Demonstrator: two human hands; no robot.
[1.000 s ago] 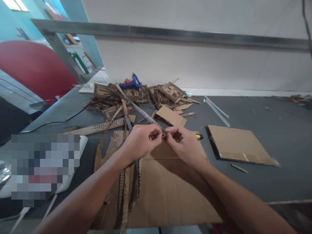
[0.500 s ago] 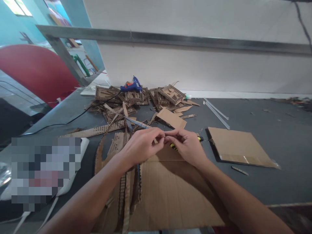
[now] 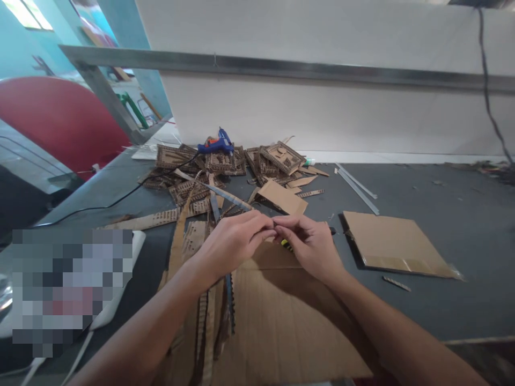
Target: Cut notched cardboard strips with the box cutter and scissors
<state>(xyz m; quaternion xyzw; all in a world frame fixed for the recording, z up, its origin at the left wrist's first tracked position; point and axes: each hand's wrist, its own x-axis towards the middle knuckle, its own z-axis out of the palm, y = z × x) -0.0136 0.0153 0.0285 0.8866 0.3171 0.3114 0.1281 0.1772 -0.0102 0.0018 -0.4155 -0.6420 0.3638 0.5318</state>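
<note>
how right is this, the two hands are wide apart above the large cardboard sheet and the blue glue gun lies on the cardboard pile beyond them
Not wide apart: the head view shows the left hand and the right hand close together, almost meeting, above the large cardboard sheet. The blue glue gun does lie on the cardboard pile beyond them.

Two hands (image 3: 239,238), one blue glue gun (image 3: 219,143), two translucent sticks (image 3: 358,191), one red chair (image 3: 60,120)

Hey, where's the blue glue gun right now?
In the head view, the glue gun lies left of centre, on the pile of brown cardboard pieces just in front of the white wall.
</note>
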